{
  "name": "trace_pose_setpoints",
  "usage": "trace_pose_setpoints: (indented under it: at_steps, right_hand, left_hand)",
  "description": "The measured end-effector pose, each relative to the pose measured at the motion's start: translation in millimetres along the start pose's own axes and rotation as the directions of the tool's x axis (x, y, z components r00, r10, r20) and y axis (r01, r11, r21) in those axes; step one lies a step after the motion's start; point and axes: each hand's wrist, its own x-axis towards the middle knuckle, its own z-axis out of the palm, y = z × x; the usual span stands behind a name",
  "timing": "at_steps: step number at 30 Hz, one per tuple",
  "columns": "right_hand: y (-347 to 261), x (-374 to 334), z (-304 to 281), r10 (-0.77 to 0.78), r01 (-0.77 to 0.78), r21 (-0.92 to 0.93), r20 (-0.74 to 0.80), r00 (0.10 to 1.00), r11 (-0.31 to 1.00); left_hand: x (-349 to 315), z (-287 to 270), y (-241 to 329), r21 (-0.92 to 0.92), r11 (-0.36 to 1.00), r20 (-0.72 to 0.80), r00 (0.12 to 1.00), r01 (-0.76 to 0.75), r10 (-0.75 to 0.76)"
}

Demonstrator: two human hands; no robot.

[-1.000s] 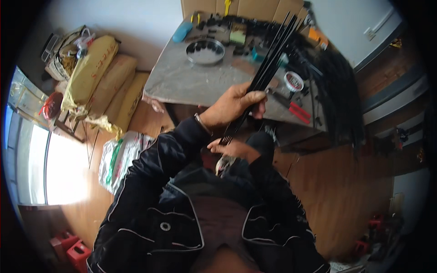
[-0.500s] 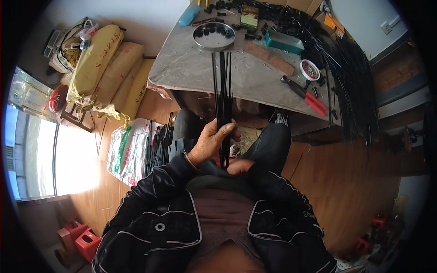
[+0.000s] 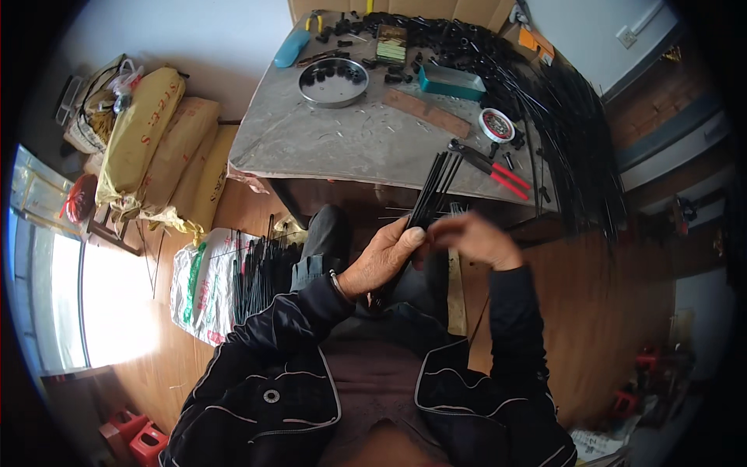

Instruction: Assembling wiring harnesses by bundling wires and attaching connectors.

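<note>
Left hand (image 3: 383,261) gripping tilted bundle of black rods (image 3: 433,185), near side of bench (image 3: 303,144); right hand (image 3: 484,240) blurred just right of bundle, cannot tell if holding anything; red-handled pliers (image 3: 509,180) on bench, right.

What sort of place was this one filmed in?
Probably a small indoor workshop: pliers and a metal dish lie on a table, with sacks stacked by the wall.
</note>
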Motion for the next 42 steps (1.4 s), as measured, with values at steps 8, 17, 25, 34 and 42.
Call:
trace_pose_setpoints:
  at_steps: [8, 17, 25, 34, 42]
  right_hand:
    - [-102.3, -27.7, -7.1, -0.578, 0.571, 0.462, -0.143, 0.803, 0.679]
    - [-19.9, -13.8, 18.1, -0.048, 0.22, 0.197, -0.631, 0.774, 0.956]
    - [-5.7, 11.4, 39.9, -0.189, 0.199, -0.054, -0.619, 0.762, 0.978]
    - [0.4, 11.9, 45.5, -0.098, 0.199, 0.076, -0.666, 0.74, 0.977]
    - [10.8, 8.9, 64.5, -0.157, 0.216, 0.481, -0.161, 0.974, 0.85]
  left_hand:
    - [12.6, 13.8, -8.2, -0.28, 0.934, -0.045, 0.969, 0.221, -0.243]
    - [-3.2, 15.8, 9.0, -0.437, 0.888, -0.107, 0.971, 0.148, -0.214]
    - [-6.8, 12.5, 9.1, -0.363, 0.92, -0.138, 0.968, 0.149, -0.211]
    - [-7.9, 9.0, 8.3, -0.345, 0.935, -0.208, 0.964, 0.084, -0.163]
    - [-8.0, -2.9, 9.8, 0.206, 0.975, -0.197, 0.973, -0.083, 0.125]
